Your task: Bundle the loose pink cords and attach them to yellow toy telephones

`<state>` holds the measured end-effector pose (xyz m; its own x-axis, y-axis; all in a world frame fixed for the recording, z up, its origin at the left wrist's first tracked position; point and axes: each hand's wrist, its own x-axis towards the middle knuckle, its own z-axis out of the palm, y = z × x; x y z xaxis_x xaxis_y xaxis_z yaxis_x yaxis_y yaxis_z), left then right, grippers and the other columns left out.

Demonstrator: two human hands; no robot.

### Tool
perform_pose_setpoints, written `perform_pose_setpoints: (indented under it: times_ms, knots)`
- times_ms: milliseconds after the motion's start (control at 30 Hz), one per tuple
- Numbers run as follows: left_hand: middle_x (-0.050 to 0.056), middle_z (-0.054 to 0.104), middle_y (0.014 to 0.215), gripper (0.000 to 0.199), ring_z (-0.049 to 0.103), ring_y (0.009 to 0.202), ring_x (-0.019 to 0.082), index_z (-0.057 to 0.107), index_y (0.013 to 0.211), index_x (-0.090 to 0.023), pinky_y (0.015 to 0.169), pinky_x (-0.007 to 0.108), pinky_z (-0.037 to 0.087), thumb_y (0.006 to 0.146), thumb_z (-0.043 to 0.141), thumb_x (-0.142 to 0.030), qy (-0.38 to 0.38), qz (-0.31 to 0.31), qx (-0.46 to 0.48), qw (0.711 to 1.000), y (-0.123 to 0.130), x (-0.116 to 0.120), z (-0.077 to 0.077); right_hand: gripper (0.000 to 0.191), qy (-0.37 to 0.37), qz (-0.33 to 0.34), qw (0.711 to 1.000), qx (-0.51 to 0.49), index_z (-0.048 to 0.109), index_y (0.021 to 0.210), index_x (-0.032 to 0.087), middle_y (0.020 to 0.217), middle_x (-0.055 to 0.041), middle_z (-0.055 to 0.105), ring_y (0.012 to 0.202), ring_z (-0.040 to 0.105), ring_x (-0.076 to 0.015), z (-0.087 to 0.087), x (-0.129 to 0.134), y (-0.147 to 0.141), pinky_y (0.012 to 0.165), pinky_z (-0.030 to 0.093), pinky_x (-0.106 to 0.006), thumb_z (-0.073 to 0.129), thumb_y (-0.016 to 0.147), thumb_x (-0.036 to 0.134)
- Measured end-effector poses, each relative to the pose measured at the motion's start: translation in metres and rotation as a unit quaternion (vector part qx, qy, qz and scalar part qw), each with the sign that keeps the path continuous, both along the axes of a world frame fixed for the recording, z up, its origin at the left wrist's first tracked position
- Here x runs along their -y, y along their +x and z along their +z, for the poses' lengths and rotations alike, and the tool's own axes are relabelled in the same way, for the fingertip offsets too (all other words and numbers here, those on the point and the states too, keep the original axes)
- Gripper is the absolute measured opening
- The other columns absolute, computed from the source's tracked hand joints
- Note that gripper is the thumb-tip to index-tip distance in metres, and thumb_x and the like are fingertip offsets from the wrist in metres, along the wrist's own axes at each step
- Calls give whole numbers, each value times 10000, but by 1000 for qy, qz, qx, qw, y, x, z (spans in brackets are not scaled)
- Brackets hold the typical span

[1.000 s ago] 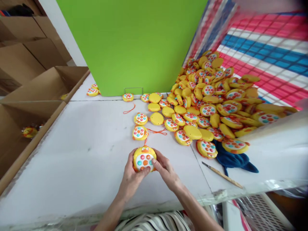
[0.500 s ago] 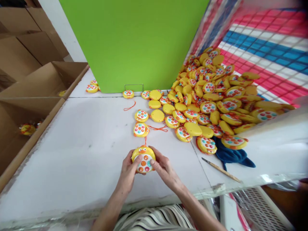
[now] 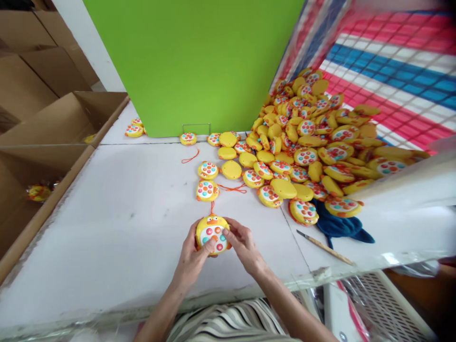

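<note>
Between my two hands is a yellow duck-shaped button toy (image 3: 213, 227), its face and coloured buttons turned up and its orange cord stretching away from me. My left hand (image 3: 192, 251) grips the left side, its thumb on a lower button. On the right side, my right hand (image 3: 244, 244) holds the rim with its thumb on the upper right buttons. Just beyond lies another duck toy (image 3: 206, 190), face up, with an orange cord (image 3: 232, 189) beside it. A further duck toy (image 3: 208, 170) touches it from behind.
A large heap of the same toys (image 3: 306, 128) fills the right side against a striped sheet and mesh. Near it lie a dark blue cloth (image 3: 344, 228) and a wooden-handled knife (image 3: 324, 247). A green board (image 3: 199, 66) stands at the back; an open carton (image 3: 46, 166) is at left.
My left thumb has moved from the upper left buttons down to a lower one. My right thumb has shifted up a little. Both hands still hold the toy.
</note>
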<state>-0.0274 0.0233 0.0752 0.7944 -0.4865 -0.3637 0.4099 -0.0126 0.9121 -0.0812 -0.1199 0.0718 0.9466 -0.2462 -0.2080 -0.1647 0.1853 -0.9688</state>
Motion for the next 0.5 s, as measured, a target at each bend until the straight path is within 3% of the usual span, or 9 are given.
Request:
perform_pose_setpoints:
  times_ms: [167,233,367,433,500]
  knots:
    - [82,583,1118,667,616,894,215,393,1266,-208,589,279,568,706,674,-437,36,13,34,999,-2,0,-4,516,-10,20,1000,-9,519,1191,152,1004,-86,667,822,626,-162,-13,-5,1,691,512,-265,539,819,509]
    - [93,576,1128,664,607,936,228,399,1259,-195,646,302,570,708,668,-450,52,66,52,995,11,-1,-13,539,-42,19,999,-15,481,1243,169,1094,-100,636,873,615,-169,-21,-5,0,687,506,-267,502,836,522]
    - [117,549,1207,664,560,1081,245,408,1265,-176,908,370,490,717,644,-468,92,176,114,973,54,-11,-29,491,-131,-29,990,-38,494,1237,196,1189,-111,581,969,589,-187,-36,7,-15,760,504,-296,475,862,511]
    - [139,493,1293,689,483,1191,276,419,1279,-171,987,404,425,707,643,-482,166,204,161,951,61,-23,-29,444,-158,-48,985,-49,548,1160,190,1108,-106,617,915,602,-187,-37,17,-36,735,510,-288,486,859,510]
    - [116,446,1355,637,432,1239,293,480,1243,-206,1016,426,392,705,643,-506,226,220,228,921,47,-39,-22,379,-192,-51,978,-59,606,1031,188,915,-79,656,784,613,-171,-32,26,-67,652,510,-263,481,865,505]
